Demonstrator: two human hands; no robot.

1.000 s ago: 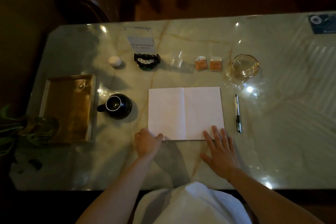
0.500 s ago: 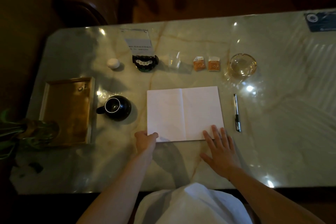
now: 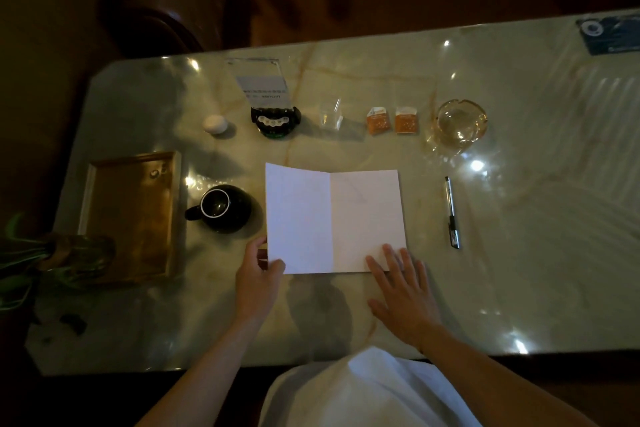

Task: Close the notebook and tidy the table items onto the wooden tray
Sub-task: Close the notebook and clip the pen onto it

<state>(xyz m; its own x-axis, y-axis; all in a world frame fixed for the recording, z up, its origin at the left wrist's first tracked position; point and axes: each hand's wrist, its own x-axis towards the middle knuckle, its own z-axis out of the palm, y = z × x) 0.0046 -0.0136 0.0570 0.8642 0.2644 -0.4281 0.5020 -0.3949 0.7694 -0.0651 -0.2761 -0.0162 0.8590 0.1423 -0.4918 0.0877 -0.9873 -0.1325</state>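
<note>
A white notebook (image 3: 334,218) lies open in the middle of the marble table (image 3: 519,270). Its left half is raised off the table. My left hand (image 3: 258,274) pinches that half's lower left corner. My right hand (image 3: 403,291) lies flat, fingers spread, on the right page's lower corner. The wooden tray (image 3: 131,215) sits at the left with a small ring in its far corner. A black mug (image 3: 221,208) stands between tray and notebook. A pen (image 3: 452,211) lies right of the notebook.
Along the far side stand a white egg-shaped thing (image 3: 214,123), a black holder (image 3: 275,121) with an acrylic sign, a clear packet (image 3: 330,114), two orange sachets (image 3: 393,120) and a glass ashtray (image 3: 459,123). A green glass vase (image 3: 52,253) overlaps the tray's near left corner.
My left hand has taken the notebook's lower left corner and lifted the left half, which now tilts up. My right hand stays pressed on the right page.
</note>
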